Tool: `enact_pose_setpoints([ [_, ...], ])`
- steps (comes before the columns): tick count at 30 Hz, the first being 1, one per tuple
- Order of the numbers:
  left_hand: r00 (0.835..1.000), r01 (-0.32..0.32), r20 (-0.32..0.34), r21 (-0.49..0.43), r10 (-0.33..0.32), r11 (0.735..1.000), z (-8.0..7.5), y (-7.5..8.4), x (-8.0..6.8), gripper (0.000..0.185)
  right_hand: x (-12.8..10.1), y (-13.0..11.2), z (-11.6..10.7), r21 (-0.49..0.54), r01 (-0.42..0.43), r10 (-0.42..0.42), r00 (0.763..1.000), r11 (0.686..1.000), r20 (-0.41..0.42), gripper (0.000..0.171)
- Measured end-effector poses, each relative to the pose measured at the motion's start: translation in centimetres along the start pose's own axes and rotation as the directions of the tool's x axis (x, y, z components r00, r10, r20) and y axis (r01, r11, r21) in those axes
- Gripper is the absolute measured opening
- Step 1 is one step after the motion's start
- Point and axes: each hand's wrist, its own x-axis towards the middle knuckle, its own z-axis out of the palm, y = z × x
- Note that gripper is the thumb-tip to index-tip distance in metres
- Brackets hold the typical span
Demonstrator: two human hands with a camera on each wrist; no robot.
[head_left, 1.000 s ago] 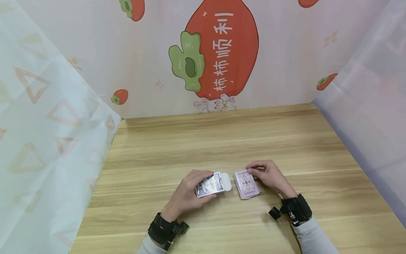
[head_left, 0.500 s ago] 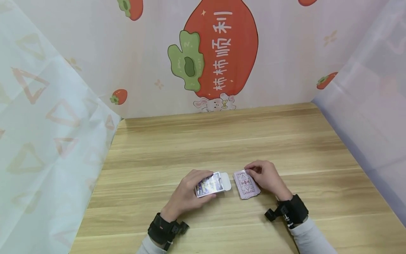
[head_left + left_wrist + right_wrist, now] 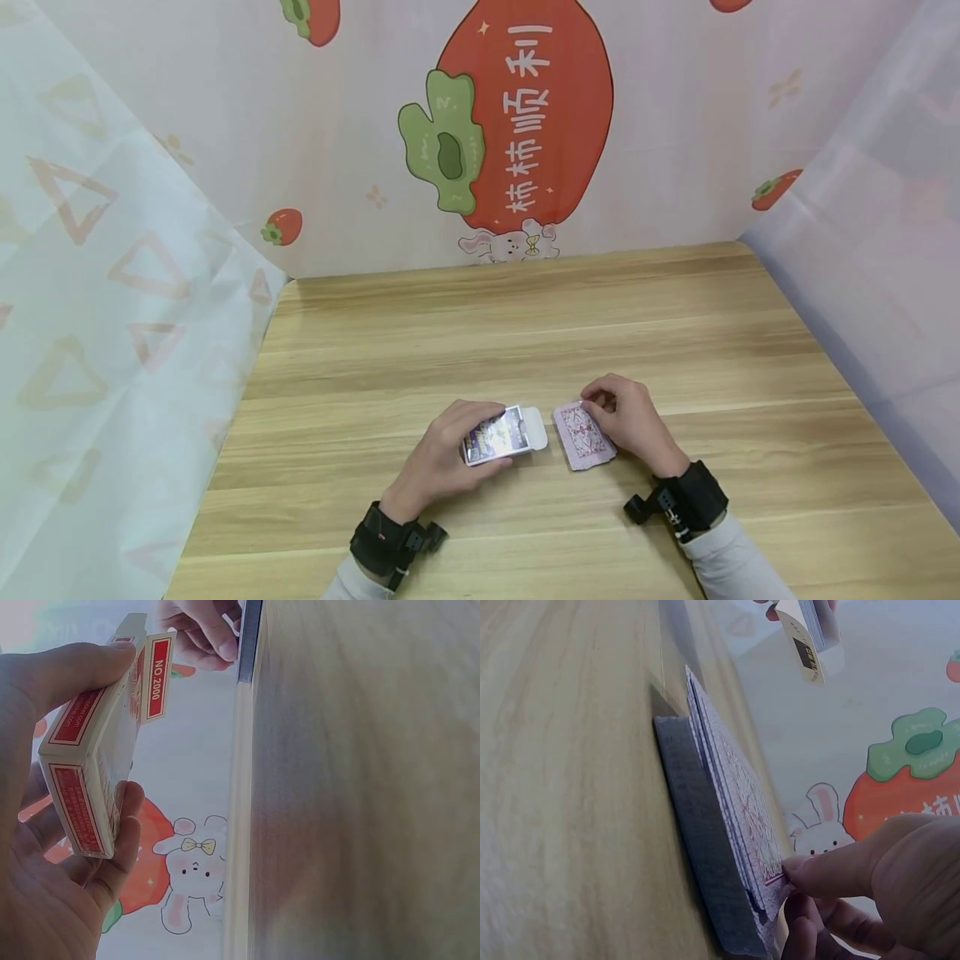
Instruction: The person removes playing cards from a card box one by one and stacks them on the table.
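The wooden tabletop ran from the near edge to a backdrop at 12 o'clock, printed with a large red persimmon bearing white characters and a small rabbit figure at its base. Pale patterned sheets closed off the 9 o'clock and 3 o'clock sides.

Both forearms entered from 6 o'clock, each with a black wrist strap.

The left hand was curled round a card box, fingers over its far long side and thumb on its near side. The left wrist view showed the box held clear of the tabletop, red-bordered, with its flap open and marked "NO.2000". The open flap pointed toward 3 o'clock.

Just beside the box, at its 3 o'clock, a deck of cards lay face down on the tabletop, purple patterned backs uppermost, slightly fanned. The right hand gripped the far right end of the deck; the right wrist view showed the thumb pressed on the top card and the fingers curled under that end, lifting it a little. Box and deck were apart, not touching
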Motion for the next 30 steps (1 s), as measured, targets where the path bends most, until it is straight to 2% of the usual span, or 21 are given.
enact_pose_setpoints([
  [6,1.0,-0.004,-0.001,0.0,0.004,1.0,0.0,0.0,-0.1,0.074,0.0,0.0,0.1,0.012,-0.004,0.004,1.0,1.0,0.005,0.011],
  [11,1.0,-0.006,0.002,0.008,0.006,1.0,0.0,0.1,-0.1,0.073,-0.1,-0.2,0.2,0.039,0.04,-0.039,0.999,0.998,-0.026,0.013],
  [15,1.0,-0.016,0.004,0.007,0.016,1.0,0.0,0.1,-0.1,0.073,-0.2,-1.1,0.3,0.113,0.079,-0.074,0.996,0.99,-0.044,0.012],
  [19,1.0,-0.027,0.008,-0.003,0.028,1.0,0.1,0.0,0.0,0.073,-0.3,-1.9,0.4,0.207,0.076,-0.069,0.997,0.975,-0.037,0.009],
  [25,0.999,-0.044,0.008,-0.018,0.044,0.999,0.3,0.1,0.1,0.074,-0.7,-2.9,0.8,0.363,0.038,-0.047,0.999,0.931,0.015,0.014],
  [30,0.998,-0.054,0.017,-0.04,0.055,0.998,0.4,0.2,0.1,0.072,-1.2,-3.9,1.3,0.496,0.053,-0.115,0.989,0.867,0.096,0.018],
])
